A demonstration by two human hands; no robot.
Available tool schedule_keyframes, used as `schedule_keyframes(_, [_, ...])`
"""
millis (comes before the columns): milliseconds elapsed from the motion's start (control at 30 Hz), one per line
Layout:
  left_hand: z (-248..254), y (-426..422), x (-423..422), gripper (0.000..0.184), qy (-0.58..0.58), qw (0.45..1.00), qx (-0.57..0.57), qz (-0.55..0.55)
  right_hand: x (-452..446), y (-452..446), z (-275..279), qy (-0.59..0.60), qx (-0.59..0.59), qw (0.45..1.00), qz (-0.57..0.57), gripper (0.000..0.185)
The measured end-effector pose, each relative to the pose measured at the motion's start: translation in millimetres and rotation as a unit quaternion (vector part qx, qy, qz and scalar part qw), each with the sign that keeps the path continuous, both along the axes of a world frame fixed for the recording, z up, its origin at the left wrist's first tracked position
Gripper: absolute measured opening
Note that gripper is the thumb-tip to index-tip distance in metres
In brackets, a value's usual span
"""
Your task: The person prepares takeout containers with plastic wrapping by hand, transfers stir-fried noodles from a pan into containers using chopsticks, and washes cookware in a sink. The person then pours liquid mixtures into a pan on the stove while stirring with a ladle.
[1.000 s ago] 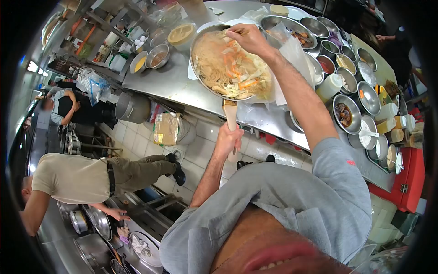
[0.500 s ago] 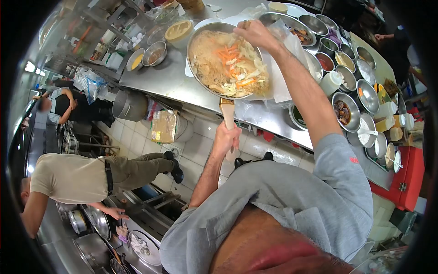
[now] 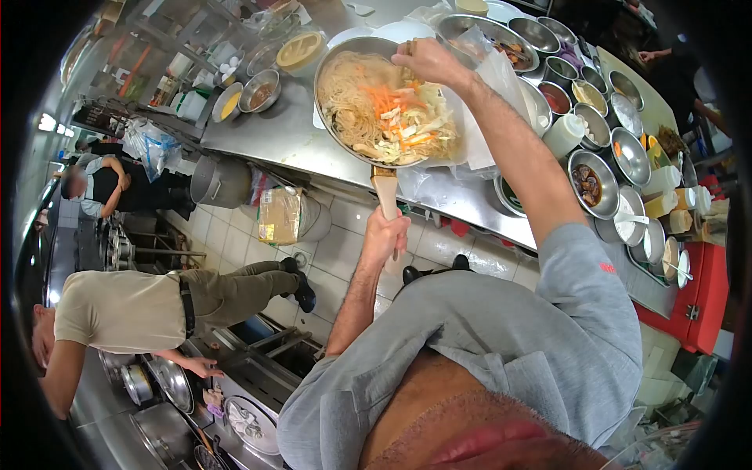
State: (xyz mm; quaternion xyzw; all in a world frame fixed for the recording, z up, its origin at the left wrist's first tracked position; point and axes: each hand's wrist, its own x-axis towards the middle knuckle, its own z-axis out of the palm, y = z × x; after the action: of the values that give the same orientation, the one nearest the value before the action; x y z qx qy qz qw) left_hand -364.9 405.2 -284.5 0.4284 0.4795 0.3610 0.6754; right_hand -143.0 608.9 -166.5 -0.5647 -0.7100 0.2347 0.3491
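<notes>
A frying pan (image 3: 323,117) sits over the metal counter, its tan handle (image 3: 385,192) pointing back at me. Inside lie pale thin noodles (image 3: 356,90), orange carrot strips (image 3: 389,102) and pale shredded cabbage (image 3: 427,121). My left hand (image 3: 385,235) is wrapped round the handle, below the counter's near edge. At the pan's far right side my right hand (image 3: 431,61) is closed, its fingertips pinched together above the food. What those fingers hold, if anything, is hidden.
Many metal bowls (image 3: 595,186) and a white squeeze bottle (image 3: 564,135) crowd the counter's right. Small bowls (image 3: 260,91) stand left. Behind on the left, a person in a beige shirt (image 3: 129,309) leans over a cooking line; another person (image 3: 117,184) stands farther off with folded arms.
The pan and both hands appear slightly farther left in view, along with most of the scene. My left hand keeps its hold on the handle. The right hand stays closed over the pan.
</notes>
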Motion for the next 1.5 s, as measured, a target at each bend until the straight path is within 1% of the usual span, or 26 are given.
schedule_keyframes(67, [-1.4,-1.6,-0.1,0.018,0.004,1.0,-0.001,-0.006,6.7,-4.3,2.9,-0.009,-0.03,0.999,0.011,0.031])
schedule_keyframes(133, [-1.8,-0.1,1.1,0.018,0.005,1.0,0.003,0.011,17.8,5.9,9.7,0.014,0.077,0.997,-0.022,0.034])
schedule_keyframes(167, [-1.7,0.4,1.0,0.018,0.005,1.0,0.003,0.011,19.8,14.6,9.0,0.014,0.077,0.997,-0.022,0.034])
schedule_keyframes(233, [-1.6,-0.5,-0.9,0.016,-0.003,1.0,-0.003,-0.006,22.6,30.4,-1.8,0.075,0.124,0.988,-0.047,0.034])
schedule_keyframes(267, [0.2,-0.5,-0.4,0.016,-0.003,1.0,-0.004,-0.007,23.3,32.3,-7.6,0.075,0.123,0.988,-0.048,0.034])
schedule_keyframes(367, [7.0,-0.6,-0.6,0.016,-0.002,1.0,-0.011,0.004,19.9,30.2,-17.7,-0.03,0.054,0.997,-0.052,0.032])
schedule_keyframes(400, [8.0,0.7,-1.0,0.016,0.001,1.0,-0.012,0.0,18.2,23.0,-17.8,-0.032,0.051,0.997,-0.05,0.032])
schedule_keyframes(467, [9.8,1.1,-1.5,0.016,0.005,1.0,-0.014,-0.004,16.2,3.2,-14.2,-0.039,-0.015,0.998,-0.055,0.031])
schedule_keyframes(600, [7.9,4.3,-0.9,0.015,-0.014,1.0,-0.022,-0.002,25.0,-9.9,-23.0,-0.081,0.025,0.995,-0.043,0.031])
schedule_keyframes(667, [7.3,5.5,-1.3,0.015,-0.016,1.0,-0.018,-0.007,27.9,-17.4,-24.3,0.017,0.049,0.994,-0.093,0.029])
schedule_keyframes(700, [7.6,5.4,-1.7,0.015,-0.014,1.0,-0.022,-0.008,24.9,-23.8,-20.2,0.017,0.047,0.994,-0.093,0.029])
schedule_keyframes(767, [8.7,5.5,-2.0,0.015,-0.012,1.0,-0.024,-0.008,14.0,-33.8,-11.4,0.15,0.141,0.968,-0.146,0.03])
schedule_keyframes(800, [9.1,5.3,-2.0,0.015,-0.018,0.999,-0.025,-0.01,0.4,-39.6,-11.0,0.15,0.141,0.968,-0.146,0.03])
schedule_keyframes(867, [10.3,6.8,-1.4,0.015,-0.022,0.999,-0.025,-0.012,-27.9,-49.7,-17.6,0.325,0.097,0.929,-0.146,0.027])
schedule_keyframes(900, [10.4,6.4,-1.0,0.015,-0.022,0.999,-0.021,-0.012,-31.5,-55.8,-31.3,0.325,0.097,0.929,-0.146,0.027])
schedule_keyframes(967, [11.2,6.9,-1.1,0.015,-0.023,1.0,-0.016,-0.013,-37.1,-66.5,-58.1,0.209,0.105,0.962,-0.138,0.028])
schedule_keyframes(1000, [11.7,6.5,-1.5,0.015,-0.021,1.0,-0.017,-0.014,-41.6,-76.6,-55.5,0.21,0.105,0.962,-0.136,0.028])
schedule_keyframes(1067, [11.8,9.4,-0.9,0.015,-0.021,1.0,-0.017,-0.013,-53.9,-98.3,-41.5,0.338,0.117,0.918,-0.17,0.021])
schedule_keyframes(1100, [10.4,9.1,-1.3,0.015,-0.017,1.0,-0.005,-0.017,-64.4,-110.2,-37.1,0.338,0.115,0.918,-0.17,0.021])
schedule_keyframes(1167, [9.4,8.9,-0.2,0.015,-0.013,1.0,0.007,-0.023,-83.3,-126.7,-30.0,0.284,0.176,0.94,-0.06,0.014])
schedule_keyframes(1200, [10.0,8.7,0.4,0.015,-0.015,1.0,0.002,-0.022,-87.2,-128.4,-38.1,0.285,0.176,0.94,-0.063,0.014])
schedule_keyframes(1267, [12.7,8.1,0.5,0.015,-0.016,1.0,-0.003,-0.023,-95.7,-128.4,-64.4,0.206,0.32,0.921,-0.079,0.009])
schedule_keyframes(1300, [14.3,9.5,1.6,0.015,-0.008,1.0,-0.001,-0.02,-90.3,-127.3,-69.0,0.207,0.321,0.921,-0.079,0.009])
schedule_keyframes(1367, [14.2,11.8,2.0,0.015,-0.002,1.0,0.002,-0.017,-69.7,-132.6,-76.6,0.171,0.333,0.916,-0.141,0.007])
schedule_keyframes(1400, [10.9,11.5,0.9,0.015,-0.007,1.0,0.001,-0.017,-63.0,-135.8,-79.3,0.17,0.329,0.918,-0.142,0.007])
schedule_keyframes(1500, [13.6,12.1,2.9,0.015,-0.01,1.0,-0.001,-0.01,-56.9,-137.4,-73.2,0.209,0.3,0.917,-0.158,0.007])
